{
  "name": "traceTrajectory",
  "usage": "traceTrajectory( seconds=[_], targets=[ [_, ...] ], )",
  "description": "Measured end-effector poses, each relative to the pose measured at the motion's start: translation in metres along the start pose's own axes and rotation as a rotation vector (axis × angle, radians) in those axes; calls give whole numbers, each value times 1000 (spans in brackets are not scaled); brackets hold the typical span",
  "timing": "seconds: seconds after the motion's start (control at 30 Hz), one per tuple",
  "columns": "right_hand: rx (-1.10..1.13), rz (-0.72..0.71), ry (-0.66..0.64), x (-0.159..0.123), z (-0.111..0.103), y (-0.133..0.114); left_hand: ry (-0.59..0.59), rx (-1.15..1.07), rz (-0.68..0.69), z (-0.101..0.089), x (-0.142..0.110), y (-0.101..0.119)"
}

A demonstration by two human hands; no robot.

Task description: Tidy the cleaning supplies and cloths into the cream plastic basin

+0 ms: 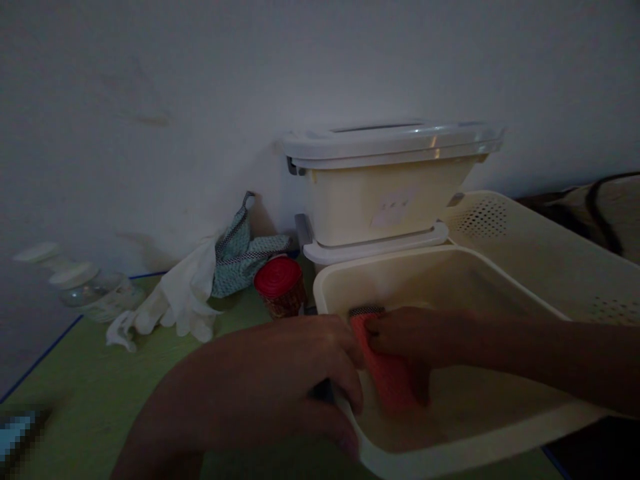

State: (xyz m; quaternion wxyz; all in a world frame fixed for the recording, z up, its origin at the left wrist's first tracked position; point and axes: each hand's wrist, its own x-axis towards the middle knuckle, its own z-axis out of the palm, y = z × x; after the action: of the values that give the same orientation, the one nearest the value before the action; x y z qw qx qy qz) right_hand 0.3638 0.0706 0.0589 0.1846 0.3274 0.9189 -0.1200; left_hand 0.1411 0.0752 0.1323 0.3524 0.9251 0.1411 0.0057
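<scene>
A cream plastic bin lies tipped toward me on the table, its inside showing. My left hand is closed around the bin's left rim, fingers curled over the edge. Inside the bin, my right hand presses a red cloth with a dark checked edge against the inner left wall. The fingers of that hand are bent over the cloth and partly hidden by shadow.
Behind the bin stand stacked lidded boxes, with a perforated cream basket to the right. Left of them are a red-lidded can, a blue-green cloth, white gloves and a pump bottle on the green table.
</scene>
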Motion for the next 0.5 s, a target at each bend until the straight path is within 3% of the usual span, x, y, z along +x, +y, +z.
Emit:
traceTrajectory(
  seconds=[0.2, 0.3, 0.5],
  targets=[
    [-72, 65, 7, 1, 3, -7, -5, 14, -1, 0, 3, -1],
    [-74, 18, 9, 2, 3, -4, -3, 12, 16, 0, 3, -1],
    [106, 20, -213, 0, -25, -1, -16, 24, 37, -1, 3, 2]
  ],
)
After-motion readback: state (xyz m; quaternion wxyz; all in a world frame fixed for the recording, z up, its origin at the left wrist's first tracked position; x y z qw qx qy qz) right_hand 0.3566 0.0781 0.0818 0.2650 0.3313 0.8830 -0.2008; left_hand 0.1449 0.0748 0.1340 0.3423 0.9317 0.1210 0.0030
